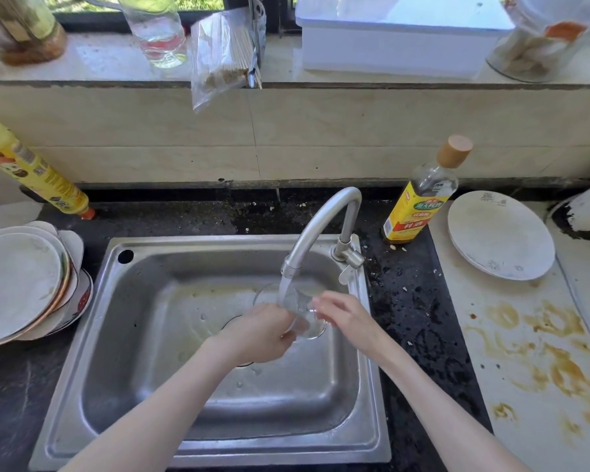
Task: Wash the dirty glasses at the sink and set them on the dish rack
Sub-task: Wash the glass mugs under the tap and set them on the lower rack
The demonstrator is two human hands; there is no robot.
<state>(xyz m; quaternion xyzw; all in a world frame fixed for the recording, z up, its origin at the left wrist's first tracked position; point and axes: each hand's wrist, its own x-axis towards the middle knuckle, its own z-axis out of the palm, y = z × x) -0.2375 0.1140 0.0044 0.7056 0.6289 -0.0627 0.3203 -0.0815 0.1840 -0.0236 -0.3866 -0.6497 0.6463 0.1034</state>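
Under the curved steel tap, the left hand and right hand both grip a clear drinking glass, wet, slippery and likely fragile, best held round its wall.

1. The dark speckled counter holds a steel sink set into it.
2. Left of the sink, a stack of plates rests on the counter.
3. Behind the stack, a yellow bottle leans tilted, its orange cap down on the counter.
4. Right of the tap, an oil bottle stands upright.
5. Further right lies a stained white board with a plate on it.
6. The sill above carries a jar, a glass, a bag and a white box.
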